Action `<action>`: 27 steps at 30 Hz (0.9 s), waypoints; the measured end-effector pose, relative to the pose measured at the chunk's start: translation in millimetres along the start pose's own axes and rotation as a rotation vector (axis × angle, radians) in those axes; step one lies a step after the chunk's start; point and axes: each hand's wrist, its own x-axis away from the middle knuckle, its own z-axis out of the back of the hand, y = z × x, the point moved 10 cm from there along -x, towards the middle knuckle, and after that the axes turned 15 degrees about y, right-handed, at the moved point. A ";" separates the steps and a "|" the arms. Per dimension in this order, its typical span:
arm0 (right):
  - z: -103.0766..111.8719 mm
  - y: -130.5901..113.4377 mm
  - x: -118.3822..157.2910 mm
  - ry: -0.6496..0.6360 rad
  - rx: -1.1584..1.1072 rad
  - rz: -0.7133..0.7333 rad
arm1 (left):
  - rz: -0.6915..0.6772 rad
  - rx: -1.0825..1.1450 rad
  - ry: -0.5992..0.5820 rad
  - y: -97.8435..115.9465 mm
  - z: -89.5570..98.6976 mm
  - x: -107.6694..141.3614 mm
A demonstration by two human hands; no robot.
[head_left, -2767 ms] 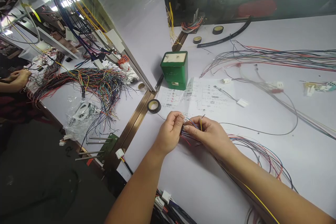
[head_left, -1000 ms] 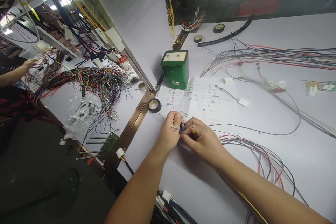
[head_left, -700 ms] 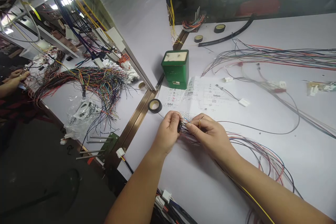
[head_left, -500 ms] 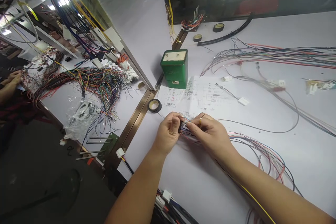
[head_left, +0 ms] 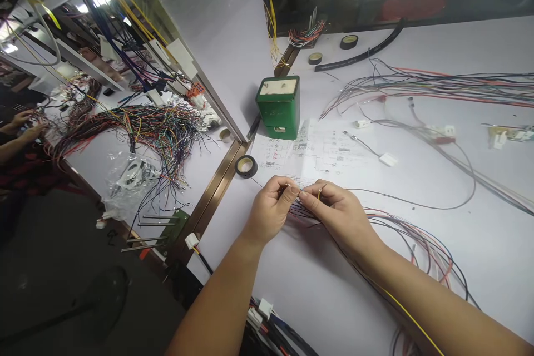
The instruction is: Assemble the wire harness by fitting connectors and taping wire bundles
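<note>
My left hand (head_left: 269,211) is closed, thumb and forefinger pinched together on a thin wire, with a small metallic tip showing above the thumb. Close beside it, my right hand (head_left: 340,210) pinches thin wires between thumb and forefinger. A short yellow wire end (head_left: 320,194) sticks up among the right fingers. Several thin wires run beneath both hands and come out on the right as a looped wire bundle (head_left: 429,239). Beneath my right forearm passes a long yellow wire (head_left: 411,320). The fingers hide whatever else lies in the left palm.
Beyond my hands lie a printed wiring sheet (head_left: 317,150), a green box (head_left: 278,108) and a black tape roll (head_left: 246,167). Loose wires (head_left: 438,86) and a white connector (head_left: 387,159) are further right. Left, past a metal rail (head_left: 212,189), are a tangled harness (head_left: 167,133) and another person's hands (head_left: 29,125).
My left thumb has come down from upright and now presses against the forefinger beside the right fingertips. The dark connector seen in the left hand is now hidden.
</note>
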 end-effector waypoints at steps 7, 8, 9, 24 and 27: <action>0.3 12.5 -2.1 0.022 -0.163 -0.144 | -0.036 -0.002 0.038 2.1 4.8 -2.4; 0.5 13.6 -2.8 0.026 -0.164 -0.147 | -0.040 0.010 0.038 2.3 4.7 -2.4; 0.2 14.0 -3.4 0.024 -0.154 -0.143 | -0.029 0.030 0.036 1.3 4.4 -2.3; -9.8 -22.7 8.1 -0.003 0.279 0.304 | 0.493 0.300 0.095 -40.0 -3.2 0.9; -9.4 -17.0 6.8 0.017 0.352 0.273 | 0.492 0.283 0.090 -39.1 -3.9 1.4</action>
